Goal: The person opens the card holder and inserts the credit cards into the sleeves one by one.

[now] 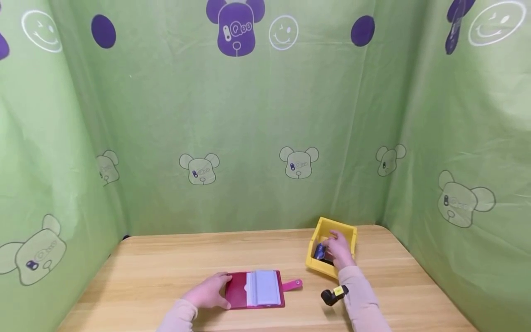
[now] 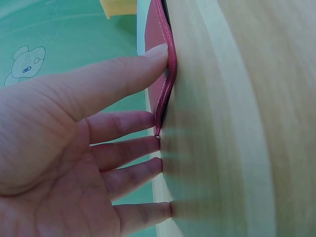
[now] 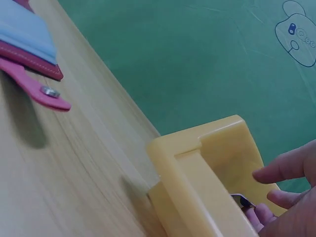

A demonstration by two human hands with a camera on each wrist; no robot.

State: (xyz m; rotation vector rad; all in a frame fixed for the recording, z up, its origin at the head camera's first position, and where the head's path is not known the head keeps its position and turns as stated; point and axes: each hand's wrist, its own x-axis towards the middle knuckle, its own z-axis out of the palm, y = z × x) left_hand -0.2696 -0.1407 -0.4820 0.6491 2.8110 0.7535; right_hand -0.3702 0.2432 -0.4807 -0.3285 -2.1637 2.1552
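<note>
Left hand [image 1: 209, 292]: fingers extended, not gripping, touching left edge of open wallet [image 1: 238, 288], near centre. Right hand [image 1: 339, 249]: reaching down into bin [image 1: 321, 268], far right; can't tell if gripping. Curtain [image 1: 249, 115] bear logo looks like "Qoo". Wrist tag [image 1: 338, 291] unreadable.

red wallet [image 1: 256, 289] | open (strap [image 1: 292, 285] outstretched) | yellow bin [image 1: 321, 268] | right of wallet

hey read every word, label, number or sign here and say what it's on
"Qoo", apparently, stylised: the purple bear on the green curtain.
Outlined bears: similar lettering, too small to read surely.
Yellow label on black wrist device: too small.
Red card holder, yellow bin: nothing legible.
</note>
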